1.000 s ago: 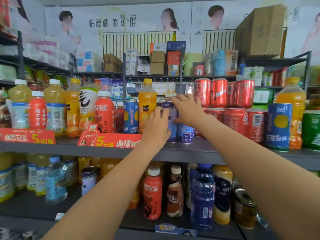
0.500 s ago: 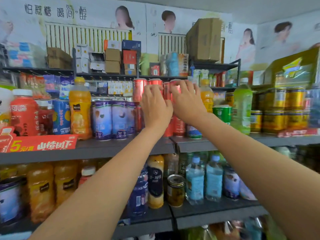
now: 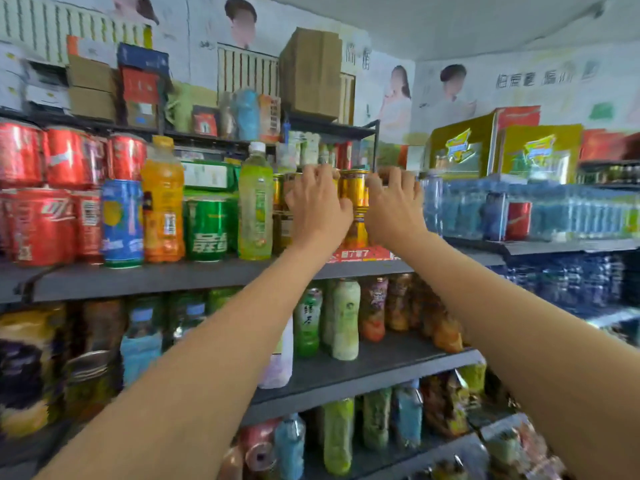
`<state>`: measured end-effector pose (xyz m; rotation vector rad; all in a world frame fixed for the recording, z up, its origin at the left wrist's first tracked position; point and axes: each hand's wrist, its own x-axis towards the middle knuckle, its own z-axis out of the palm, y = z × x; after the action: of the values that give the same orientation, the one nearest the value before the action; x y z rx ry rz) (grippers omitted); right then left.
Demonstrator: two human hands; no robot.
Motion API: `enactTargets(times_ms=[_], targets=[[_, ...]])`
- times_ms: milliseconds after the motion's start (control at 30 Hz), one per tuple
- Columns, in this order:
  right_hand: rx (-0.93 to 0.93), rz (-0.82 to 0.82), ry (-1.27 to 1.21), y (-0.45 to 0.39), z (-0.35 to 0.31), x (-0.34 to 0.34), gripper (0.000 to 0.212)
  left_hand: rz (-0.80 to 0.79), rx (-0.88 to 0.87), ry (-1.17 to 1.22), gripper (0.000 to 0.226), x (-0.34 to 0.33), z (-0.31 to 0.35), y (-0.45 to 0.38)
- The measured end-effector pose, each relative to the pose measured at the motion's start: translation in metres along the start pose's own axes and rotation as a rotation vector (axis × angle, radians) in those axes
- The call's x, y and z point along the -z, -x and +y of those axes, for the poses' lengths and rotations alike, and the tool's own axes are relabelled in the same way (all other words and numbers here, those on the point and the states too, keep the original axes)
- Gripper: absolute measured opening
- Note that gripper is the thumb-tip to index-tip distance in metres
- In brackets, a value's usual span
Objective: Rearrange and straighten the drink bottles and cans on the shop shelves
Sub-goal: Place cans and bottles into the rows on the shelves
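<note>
Stacked gold cans (image 3: 354, 194) stand on the grey upper shelf (image 3: 173, 277), in two tiers. My left hand (image 3: 317, 206) lies against the left side of the stack with its fingers curled over the top cans. My right hand (image 3: 393, 206) presses on the right side, fingers hooked over the top. Most of the gold cans are hidden behind both hands. Left of them stand a pale green bottle (image 3: 255, 202), a green can (image 3: 207, 230), an orange juice bottle (image 3: 162, 199), a blue can (image 3: 122, 223) and stacked red cans (image 3: 41, 223).
Shrink-wrapped water bottle packs (image 3: 554, 211) with a red can (image 3: 517, 220) fill the shelf to the right. Yellow boxes (image 3: 464, 150) sit above them. Lower shelves (image 3: 363, 372) hold mixed bottles. Cardboard boxes (image 3: 311, 71) stand on the top rack.
Both hands have moved right along the upper shelf, from the purple cans, past the red cans, to the gold cans. The view has swung right with them.
</note>
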<state>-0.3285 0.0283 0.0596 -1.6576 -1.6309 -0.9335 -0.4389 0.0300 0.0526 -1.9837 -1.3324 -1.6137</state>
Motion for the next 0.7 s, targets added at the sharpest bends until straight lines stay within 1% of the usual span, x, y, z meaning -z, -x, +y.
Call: enactTargets(times_ms=[100, 167, 300, 400, 467, 533, 600, 700], targets=[[0.021, 0.019, 0.051, -0.01, 0.049, -0.012, 0.056, 0.019, 0.021, -0.018, 0.033, -0.03, 0.017, -0.017], [0.042, 0.062, 0.067, -0.022, 0.077, -0.024, 0.057, 0.043, -0.006, -0.049, 0.033, -0.05, 0.025, -0.029], [0.084, 0.063, 0.064, -0.04, 0.126, -0.052, 0.058, 0.047, -0.061, -0.11, 0.037, -0.098, 0.04, -0.05], [0.095, 0.024, 0.111, -0.053, 0.167, -0.07, 0.057, -0.023, -0.136, -0.191, 0.043, -0.137, 0.054, -0.059], [0.047, -0.013, 0.102, -0.065, 0.196, -0.077, 0.06, -0.079, -0.196, -0.248, 0.05, -0.162, 0.062, -0.066], [0.017, -0.051, 0.079, -0.078, 0.219, -0.089, 0.062, -0.129, -0.22, -0.303, 0.055, -0.182, 0.067, -0.075], [0.06, -0.091, 0.062, -0.088, 0.234, -0.107, 0.058, -0.148, -0.201, -0.326, 0.055, -0.2, 0.068, -0.083], [0.206, -0.172, 0.041, -0.102, 0.249, -0.137, 0.055, -0.156, -0.167, -0.354, 0.056, -0.226, 0.07, -0.084]])
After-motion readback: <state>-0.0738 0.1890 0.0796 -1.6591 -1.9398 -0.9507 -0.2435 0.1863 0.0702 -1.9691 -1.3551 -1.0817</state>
